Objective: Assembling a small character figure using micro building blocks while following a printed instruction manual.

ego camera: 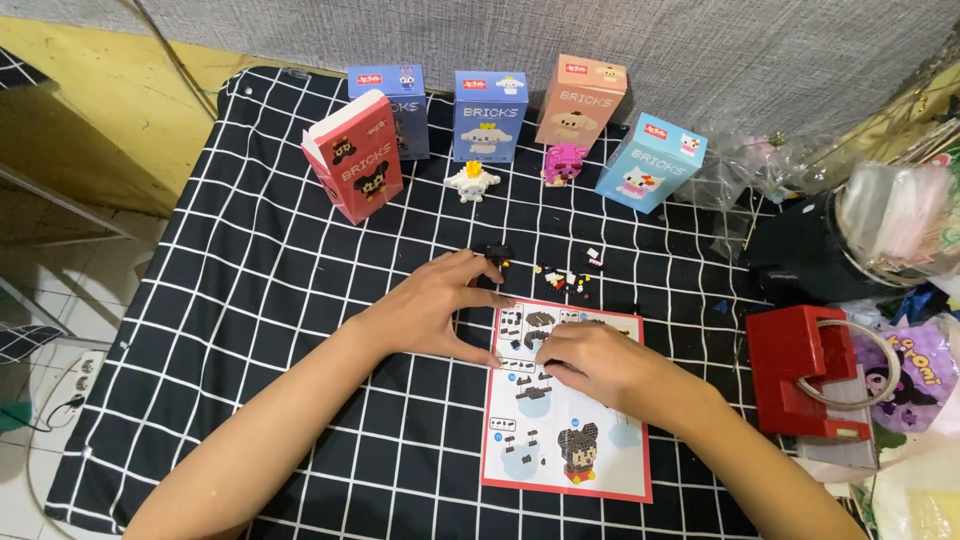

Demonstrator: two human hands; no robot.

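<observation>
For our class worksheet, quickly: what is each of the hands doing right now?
Left hand: fingers pinched at a small black brick piece; a firm hold cannot be told.
Right hand: curled, fingertips down on the instruction sheet; holding anything cannot be told.

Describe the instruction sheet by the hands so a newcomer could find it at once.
Start at the black cloth with white grid lines covering the floor. Near its front edge, under the right hand and beside the left hand, lies the instruction sheet. It is the only flat paper there: white, red-bordered, with building-step pictures and a finished black-eared figure.
</observation>
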